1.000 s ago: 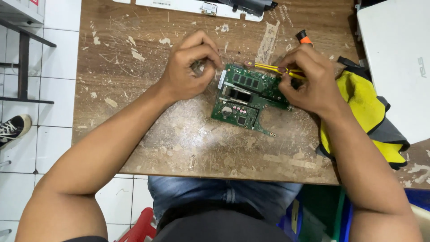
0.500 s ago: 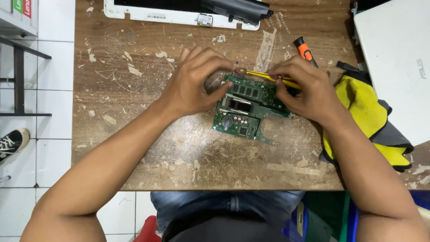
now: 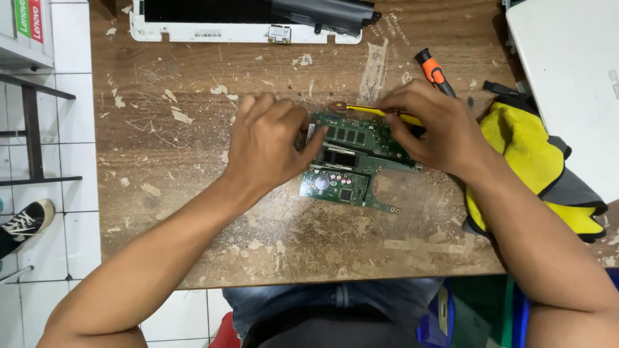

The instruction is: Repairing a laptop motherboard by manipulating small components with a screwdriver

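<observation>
A green laptop circuit board [image 3: 351,161] lies flat in the middle of a scratched wooden table [image 3: 193,193]. My left hand [image 3: 267,145] rests palm down over the board's left edge, its thumb pressing the board. My right hand [image 3: 432,129] sits on the board's right end with its fingers closed around a thin yellow tool [image 3: 367,110]. The tool lies along the board's far edge, its tip pointing left. A memory module with black chips shows between my hands.
An orange-handled screwdriver [image 3: 433,71] lies beyond my right hand. A yellow and grey cloth [image 3: 535,161] sits at the right, beside a white laptop lid [image 3: 567,77]. A white laptop base with a black battery [image 3: 258,19] lies at the far edge.
Both hands have shifted on the board. My left hand now lies flatter over the left edge, and the yellow tool's tip has moved left along the far edge.
</observation>
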